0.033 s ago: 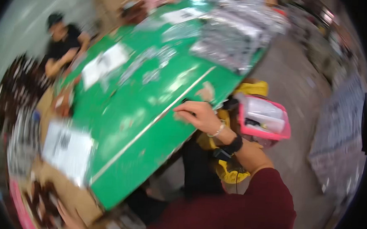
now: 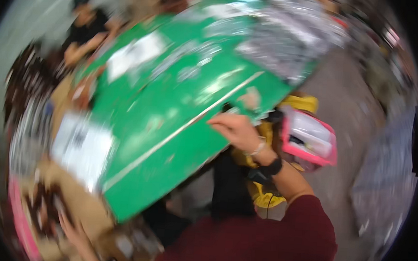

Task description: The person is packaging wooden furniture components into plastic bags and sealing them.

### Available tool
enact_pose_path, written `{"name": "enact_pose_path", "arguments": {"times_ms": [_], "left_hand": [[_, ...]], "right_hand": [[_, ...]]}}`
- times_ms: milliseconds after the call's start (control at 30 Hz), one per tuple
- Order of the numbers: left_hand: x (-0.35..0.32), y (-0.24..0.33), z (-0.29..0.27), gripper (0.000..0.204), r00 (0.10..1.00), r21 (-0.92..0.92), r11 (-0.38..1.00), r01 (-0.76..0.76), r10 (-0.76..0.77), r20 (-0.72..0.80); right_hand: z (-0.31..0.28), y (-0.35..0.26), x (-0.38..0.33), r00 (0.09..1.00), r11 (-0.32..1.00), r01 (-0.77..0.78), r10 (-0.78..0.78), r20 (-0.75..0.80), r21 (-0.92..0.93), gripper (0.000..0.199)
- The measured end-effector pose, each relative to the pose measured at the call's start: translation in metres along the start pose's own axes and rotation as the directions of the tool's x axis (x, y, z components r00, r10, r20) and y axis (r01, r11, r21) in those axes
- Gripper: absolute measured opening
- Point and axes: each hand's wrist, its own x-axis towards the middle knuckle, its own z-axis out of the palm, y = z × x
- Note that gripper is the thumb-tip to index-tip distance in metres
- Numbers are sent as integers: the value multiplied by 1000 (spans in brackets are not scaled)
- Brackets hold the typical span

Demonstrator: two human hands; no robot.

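Two ways at once, works beside a green table [image 2: 143, 184], holding the left hand [image 2: 76, 235] low between seven and eight o'clock, close by a brown bundle [image 2: 46, 211] at eight o'clock, next to a stretch of cardboard [image 2: 89, 207]. Seems, judging by the low hand's place, to be at the step of getting hold of the bundle, with no lift to be seen. Calls next, most likely, for curling the left fingers around the brown mass and testing the grip before raising anything, clear of the white packet [image 2: 81, 146] at nine o'clock. Points the left forearm from the lower edge toward eleven o'clock, fingers long and fairly straight; cannot tell touch from near miss, or empty palm from full, through the blur. Hangs the right hand [image 2: 237, 132] mid-view over the table's near edge, fingers drawn narrow and aimed toward nine o'clock; cannot tell a pinched scrap from bare fingertips. Slants the right forearm from four o'clock toward ten, dark strap [image 2: 270, 167] at the wrist, below a maroon sleeve [image 2: 309, 218]. Shows also a beige scrap [image 2: 250, 98] between one and two o'clock, just beyond the right knuckles, and a pink basket [image 2: 308, 157] past three.
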Motion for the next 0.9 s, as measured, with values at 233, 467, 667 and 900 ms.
{"name": "enact_pose_path", "arguments": {"times_ms": [233, 467, 667, 900], "left_hand": [[-41, -10, -150, 39, 838, -75, 836, 544, -537, 98], [-82, -23, -181, 30, 395, 166, 591, 790, -697, 599], [-74, -51, -79, 59, 49, 199, 754, 626, -293, 955], [-66, -49, 18, 105, -212, 388, 833, 394, -328, 921]], "right_hand": [[71, -42, -20, 951, 971, -127, 60, 304, 204, 15], [113, -57, -12, 880, 945, -157, 3, 476, 285, 17], [145, -82, -9, 820, 951, -136, -49, 570, 278, 17], [140, -87, -13, 829, 969, -189, 70, 555, 160, 18]]}}
